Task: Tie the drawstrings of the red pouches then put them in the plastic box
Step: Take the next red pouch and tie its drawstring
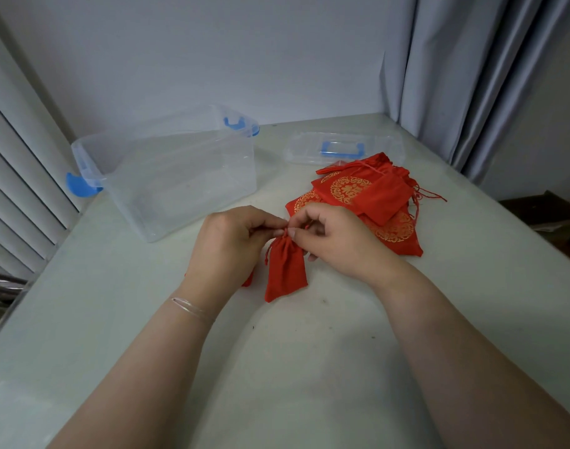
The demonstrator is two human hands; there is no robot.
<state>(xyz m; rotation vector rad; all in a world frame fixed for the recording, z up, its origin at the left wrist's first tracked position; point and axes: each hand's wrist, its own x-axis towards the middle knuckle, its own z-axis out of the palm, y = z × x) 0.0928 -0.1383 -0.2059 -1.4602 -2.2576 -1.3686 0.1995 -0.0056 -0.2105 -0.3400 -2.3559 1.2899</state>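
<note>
Red pouch (pixel 285 270) neck pinched between both hands.

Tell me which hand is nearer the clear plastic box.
Left. The left hand sits just in front of the plastic box; the right hand is farther off, beside the pouch pile.

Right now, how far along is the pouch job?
Done: nothing boxed; the clear plastic box holds no pouches. In hand: left hand and right hand pinch the drawstring at the neck of one red pouch. Left: the pile of red pouches beside the lid.
</note>
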